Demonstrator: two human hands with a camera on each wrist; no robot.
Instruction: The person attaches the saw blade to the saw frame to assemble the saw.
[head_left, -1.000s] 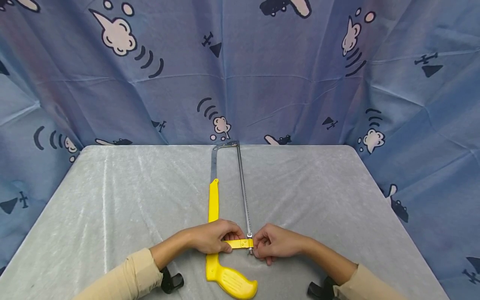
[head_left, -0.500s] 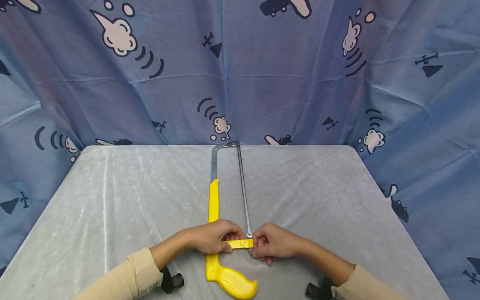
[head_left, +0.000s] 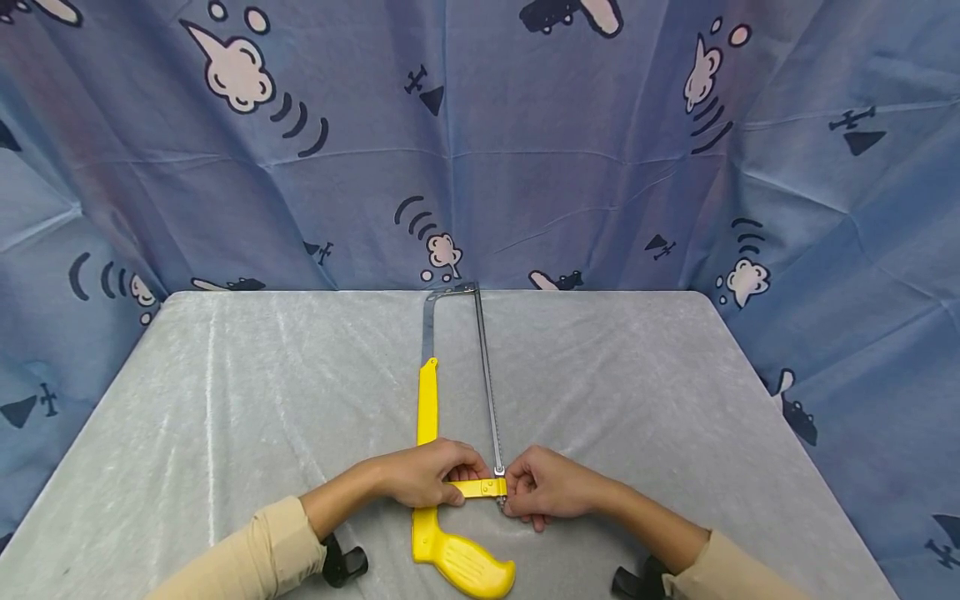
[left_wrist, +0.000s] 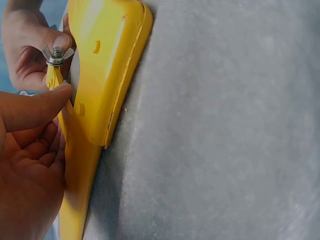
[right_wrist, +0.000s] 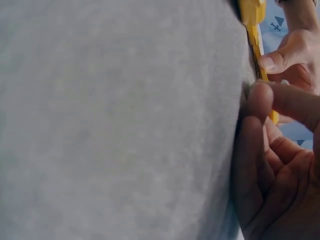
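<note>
A hacksaw (head_left: 427, 400) with a yellow frame and pistol-shaped handle lies on the table, its metal blade (head_left: 487, 383) pointing away from me. My left hand (head_left: 431, 473) grips the short yellow arm at the blade's near end, thumb on one side and fingers on the other. At the tip of that arm a threaded bolt carries a silver wing nut (left_wrist: 57, 57), plain in the left wrist view. My right hand (head_left: 551, 483) pinches at this wing nut with thumb and index finger, the other fingers curled. In the right wrist view those fingertips mostly hide the nut.
A light grey cloth covers the table (head_left: 637, 375). Behind it and at both sides hangs a blue patterned curtain (head_left: 480, 108). The saw's far end reaches the table's back edge. Black wrist cameras (head_left: 345, 564) hang under both forearms.
The right thumb has shifted slightly inward over the wing nut, and the right forearm moved a little left. My left hand and the hacksaw have stayed in place.
</note>
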